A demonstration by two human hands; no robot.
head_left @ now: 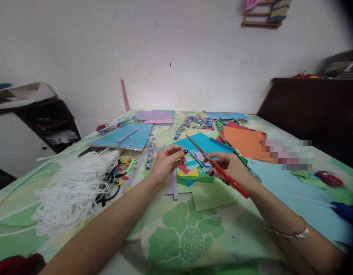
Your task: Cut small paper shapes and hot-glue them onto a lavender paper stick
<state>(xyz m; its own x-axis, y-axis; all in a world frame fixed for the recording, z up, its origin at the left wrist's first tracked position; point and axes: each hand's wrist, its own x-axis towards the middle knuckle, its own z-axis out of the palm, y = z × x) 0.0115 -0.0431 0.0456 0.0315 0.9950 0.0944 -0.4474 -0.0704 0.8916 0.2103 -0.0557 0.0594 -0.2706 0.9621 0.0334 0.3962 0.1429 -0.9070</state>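
Observation:
My right hand is closed round the red-handled scissors, whose blades point up and left toward the middle. My left hand is to the left of the blades, with thumb and fingertips pinched together; a tiny pale bit seems to show at the fingertips, too small to name. Below and between both hands lie cut paper scraps, among them a yellow piece and red and blue bits. A light green sheet and a blue sheet lie under and behind them.
White cord is heaped at the left, near a blue pad. Orange paper and a light blue sheet lie on the right. Curled paper strips sit at the back by the wall. A dark cabinet stands at the right.

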